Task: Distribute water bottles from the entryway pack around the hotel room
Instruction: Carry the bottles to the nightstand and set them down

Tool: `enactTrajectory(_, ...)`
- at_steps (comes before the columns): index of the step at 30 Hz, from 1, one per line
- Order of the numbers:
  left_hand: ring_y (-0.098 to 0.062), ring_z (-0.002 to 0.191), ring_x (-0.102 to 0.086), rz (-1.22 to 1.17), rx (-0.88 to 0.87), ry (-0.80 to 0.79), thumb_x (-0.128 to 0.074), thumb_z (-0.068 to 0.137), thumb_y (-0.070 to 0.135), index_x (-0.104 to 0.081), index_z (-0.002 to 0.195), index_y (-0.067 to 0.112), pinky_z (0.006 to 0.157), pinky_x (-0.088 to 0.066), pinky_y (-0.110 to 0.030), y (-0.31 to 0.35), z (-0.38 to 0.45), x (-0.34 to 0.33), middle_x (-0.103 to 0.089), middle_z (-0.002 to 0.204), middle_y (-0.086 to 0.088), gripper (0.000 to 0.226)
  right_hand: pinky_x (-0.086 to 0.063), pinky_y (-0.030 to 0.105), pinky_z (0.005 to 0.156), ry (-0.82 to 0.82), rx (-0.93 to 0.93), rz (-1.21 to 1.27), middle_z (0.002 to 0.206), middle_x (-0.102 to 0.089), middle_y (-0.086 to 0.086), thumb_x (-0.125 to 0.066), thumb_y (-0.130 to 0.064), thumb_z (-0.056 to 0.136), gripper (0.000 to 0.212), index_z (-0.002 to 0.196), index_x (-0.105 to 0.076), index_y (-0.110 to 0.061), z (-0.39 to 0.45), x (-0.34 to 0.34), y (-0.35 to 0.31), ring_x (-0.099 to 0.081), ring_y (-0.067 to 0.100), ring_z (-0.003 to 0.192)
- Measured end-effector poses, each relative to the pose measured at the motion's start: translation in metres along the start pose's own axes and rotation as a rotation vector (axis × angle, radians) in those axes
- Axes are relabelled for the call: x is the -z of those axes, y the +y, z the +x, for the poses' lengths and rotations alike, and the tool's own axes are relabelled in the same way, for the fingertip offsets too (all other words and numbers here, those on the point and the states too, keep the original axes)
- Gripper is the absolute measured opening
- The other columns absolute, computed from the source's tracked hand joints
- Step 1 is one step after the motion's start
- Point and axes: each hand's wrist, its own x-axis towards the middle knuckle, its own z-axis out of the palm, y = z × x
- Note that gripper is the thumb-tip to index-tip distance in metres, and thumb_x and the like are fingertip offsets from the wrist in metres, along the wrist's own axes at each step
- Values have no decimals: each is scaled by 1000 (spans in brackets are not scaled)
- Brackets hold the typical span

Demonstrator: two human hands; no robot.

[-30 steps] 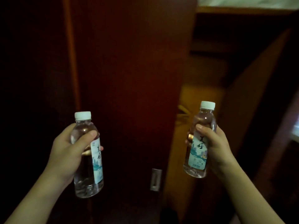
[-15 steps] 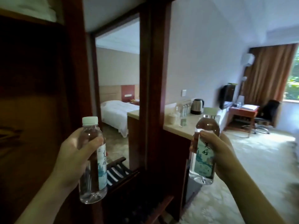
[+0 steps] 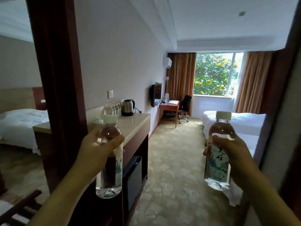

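My left hand (image 3: 96,152) grips a clear water bottle (image 3: 109,173) with a white cap and a pale green label, held upright in front of the counter's near end. My right hand (image 3: 234,154) grips a second, matching water bottle (image 3: 217,167), also upright, over the carpet to the right. Several more bottles (image 3: 114,108) stand in a row at the back of the beige counter top (image 3: 135,123), beside a steel kettle (image 3: 128,107).
A dark wooden post (image 3: 55,79) rises at the left, with a mirror showing a bed beside it. A black minibar (image 3: 134,180) sits under the counter. Carpeted floor (image 3: 175,152) leads to a desk (image 3: 169,108), office chair, wall TV and window. A white bed (image 3: 244,121) lies at right.
The view has swung right from a dark wooden wardrobe to the open room. Both hands still hold their bottles upright; the counter and bed are closer in view.
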Motion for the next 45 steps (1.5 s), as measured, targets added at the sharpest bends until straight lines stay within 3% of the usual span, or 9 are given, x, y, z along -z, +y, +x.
enactTrajectory(4,-16,78,-70,-46,-17,-88,-86,55,19,-69,95,15,61,-57,-29,-31,58,-16,-70,99,-6,45,-55,55,78,75,0,-6,80,-71,13,-66,-24,84,25,107,-63,-15,28,-9,19,-69,36,73)
enactTrajectory(9,-25,65,-71,-102,8,-177,-91,51,24,-68,95,19,61,-58,-38,-65,130,-42,-71,90,4,50,-54,52,78,174,31,-60,76,-72,7,-56,-12,93,11,100,-63,-18,68,-26,31,-69,33,70)
enactTrajectory(12,-20,61,-71,-147,-3,-234,-82,70,15,-67,98,14,58,-57,-35,-85,165,-66,-70,94,-2,32,-55,53,78,215,35,-87,81,-72,10,-60,-13,91,11,100,-64,-18,93,-26,40,-69,32,74)
enactTrajectory(16,-12,63,-69,-153,-27,-284,-75,80,8,-66,90,12,50,-53,-18,-115,208,-111,-66,95,-10,14,-55,56,87,278,41,-147,88,-72,12,-65,-31,73,29,100,-65,-21,137,-11,60,-69,41,87)
enactTrajectory(21,-22,65,-70,-174,-35,-319,-80,71,16,-68,88,13,53,-56,-28,-152,264,-186,-65,98,-18,22,-50,61,95,318,30,-168,104,-70,14,-68,-48,62,50,107,-62,-26,210,31,103,-67,41,98)
enactTrajectory(31,-20,59,-70,-155,13,-280,-76,79,11,-66,98,9,55,-58,-31,-238,393,-372,-65,97,-11,21,-57,39,70,278,80,-166,89,-73,8,-62,-38,74,29,100,-63,-25,426,136,184,-72,30,80)
enactTrajectory(36,-24,62,-69,-124,-13,-307,-77,66,31,-67,84,17,55,-57,-34,-276,472,-426,-65,89,-5,25,-56,24,55,194,102,-177,76,-73,1,-62,-30,75,23,96,-63,-21,533,150,214,-72,20,66)
enactTrajectory(41,-27,69,-70,-120,-29,-302,-75,59,43,-66,85,15,62,-60,-43,-342,564,-467,-64,92,-6,39,-58,27,60,177,104,-224,79,-73,3,-61,-35,77,25,98,-63,-22,641,153,273,-73,23,72)
enactTrajectory(45,-15,76,-70,-123,-69,-288,-73,61,40,-66,85,17,56,-57,-24,-399,655,-502,-66,90,-1,33,-60,37,68,214,111,-220,81,-72,1,-62,-37,77,19,96,-64,-34,737,146,325,-73,23,73)
